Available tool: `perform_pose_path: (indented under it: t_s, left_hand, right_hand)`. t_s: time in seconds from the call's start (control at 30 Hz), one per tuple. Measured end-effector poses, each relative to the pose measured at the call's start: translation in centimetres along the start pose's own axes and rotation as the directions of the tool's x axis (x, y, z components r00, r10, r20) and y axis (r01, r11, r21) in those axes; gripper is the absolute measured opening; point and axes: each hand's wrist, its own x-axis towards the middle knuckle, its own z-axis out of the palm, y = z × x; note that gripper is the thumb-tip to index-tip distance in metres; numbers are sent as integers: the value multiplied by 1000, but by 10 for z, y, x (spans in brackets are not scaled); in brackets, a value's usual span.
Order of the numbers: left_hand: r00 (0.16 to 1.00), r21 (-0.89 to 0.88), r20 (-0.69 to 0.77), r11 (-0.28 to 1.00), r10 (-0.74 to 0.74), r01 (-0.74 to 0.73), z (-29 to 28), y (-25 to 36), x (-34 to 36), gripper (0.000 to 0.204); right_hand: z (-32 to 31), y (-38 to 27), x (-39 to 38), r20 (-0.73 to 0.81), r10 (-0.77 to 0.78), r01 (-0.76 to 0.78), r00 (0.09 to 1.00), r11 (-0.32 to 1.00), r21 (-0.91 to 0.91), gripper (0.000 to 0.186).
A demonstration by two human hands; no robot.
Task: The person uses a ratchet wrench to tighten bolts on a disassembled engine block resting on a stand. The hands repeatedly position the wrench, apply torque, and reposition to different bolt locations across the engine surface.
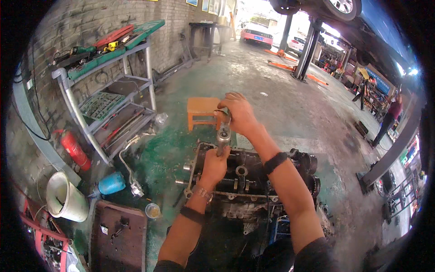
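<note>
Above the engine block point(253, 198), I hold a metal ratchet wrench point(224, 134) up in front of me. My left hand point(213, 168) is closed round its lower part, just over the block's near-left side. My right hand point(239, 114) is closed at the wrench's upper end; the fingers partly hide a metal piece there, and I cannot tell its kind. The block is dark and oily, with its open top facing up and round toothed parts at its right end. A small wooden stool point(203, 107) stands on the floor just beyond my hands.
On the left are a grey tool cart point(72, 93), a red fire extinguisher point(75, 149), a white bucket point(67, 197), a blue bottle point(112, 183) and a brown tray point(118, 245). A lift post point(308, 50) and a raised blue car point(385, 25) are at right. Another person point(390, 115) stands far right.
</note>
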Motion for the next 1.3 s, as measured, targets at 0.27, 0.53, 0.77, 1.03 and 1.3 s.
perform_pose_path:
  t_s: [0.27, 0.53, 0.77, 1.03, 1.3]
  left_hand:
    - [992, -2, -126, 1000, -27, 27, 8, -12, 3, 45]
    - [991, -11, -131, 1000, -11, 10, 9, -10, 5, 48]
    - [991, 58, -119, 996, 67, -60, 6, -4, 3, 44]
    - [994, -67, -109, 997, 30, -37, 9, -14, 7, 41]
    - [992, -54, -123, 998, -23, 17, 9, -25, 13, 38]
  right_hand:
    - [-26, -2, -15, 57, 91, -78, 994, 978, -195, 27]
    - [-42, -12, -21, 134, 286, -229, 949, 915, -332, 27]
    - [-69, -33, -34, 163, 451, -311, 878, 794, -523, 28]
    - [-95, -48, -67, 78, 461, -371, 884, 792, -485, 23]
    - [-132, -92, -89, 60, 459, -403, 886, 829, -389, 31]
